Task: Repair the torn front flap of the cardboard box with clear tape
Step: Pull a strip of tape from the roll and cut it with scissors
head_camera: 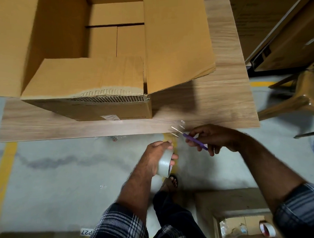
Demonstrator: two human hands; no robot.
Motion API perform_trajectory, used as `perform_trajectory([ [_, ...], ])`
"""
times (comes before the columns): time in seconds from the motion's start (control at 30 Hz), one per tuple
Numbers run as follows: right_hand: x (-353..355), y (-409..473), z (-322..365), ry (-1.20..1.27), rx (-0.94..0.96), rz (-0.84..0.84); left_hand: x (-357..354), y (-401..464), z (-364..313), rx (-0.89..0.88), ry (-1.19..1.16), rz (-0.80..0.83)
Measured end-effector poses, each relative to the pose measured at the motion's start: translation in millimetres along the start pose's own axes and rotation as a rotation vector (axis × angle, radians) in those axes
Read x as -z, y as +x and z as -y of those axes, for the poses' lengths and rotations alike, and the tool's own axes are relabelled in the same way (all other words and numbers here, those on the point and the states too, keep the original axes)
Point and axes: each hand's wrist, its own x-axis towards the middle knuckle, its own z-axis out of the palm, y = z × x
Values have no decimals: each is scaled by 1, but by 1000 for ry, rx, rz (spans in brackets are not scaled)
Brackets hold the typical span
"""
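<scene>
Cutting tape strip: left hand point(158, 153) grips roll point(165, 163), right hand point(212, 138) holds cutter point(195, 141). Next: press strip onto torn flap point(89, 76).

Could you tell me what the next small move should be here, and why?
Probably cut the pulled-out tape strip with the purple cutter. The left hand holds the tape roll, the right hand holds the cutter at the strip, and the front flap's torn edge shows bare corrugation.
</scene>
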Motion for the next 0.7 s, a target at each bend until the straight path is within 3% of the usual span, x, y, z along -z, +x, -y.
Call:
perform_trajectory([
  [0.37, -4, 14, -20, 102, -6, -151, 18, -4, 12, 26, -10, -6],
  [0.5, -15, 2, -27, 177, 36, -17, 22, -8, 15, 17, 4, 15],
  [0.6, -32, -4, -28, 82, -19, 123, 24, -9, 17, -6, 18, 12],
  [0.7, -45, -4, -33, 6, -89, 109, 25, -10, 17, -24, 44, 7],
])
